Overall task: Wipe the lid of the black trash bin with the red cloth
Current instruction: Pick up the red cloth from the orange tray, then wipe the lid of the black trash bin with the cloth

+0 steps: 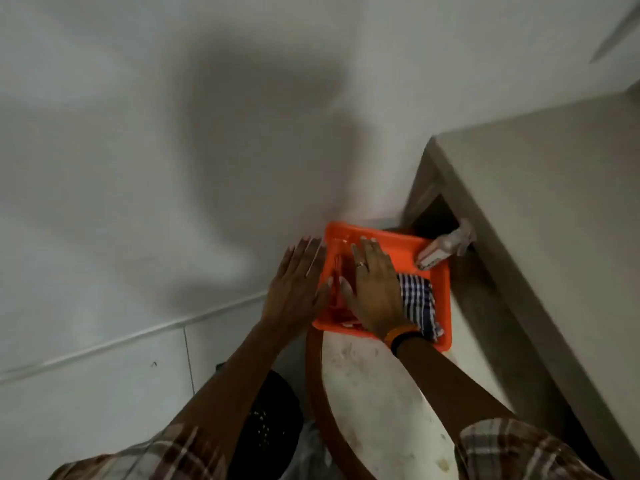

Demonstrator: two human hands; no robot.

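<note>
An orange tray (436,268) sits at the far end of a small round table (374,382). In it, a reddish cloth (336,289) shows dimly between my hands and is hard to tell from the tray. My left hand (298,285) lies flat with fingers spread at the tray's left rim. My right hand (374,285) rests flat inside the tray, fingers extended, partly over the reddish cloth and a blue-and-white checked cloth (419,299). Neither hand grips anything. The black trash bin (266,427) stands on the floor below the table's left side, partly hidden by my left arm.
A clear spray bottle (441,249) lies across the tray's far right corner. A beige counter (540,237) runs along the right, close to the table. A white wall is straight ahead, and pale floor tiles (104,393) are at the lower left.
</note>
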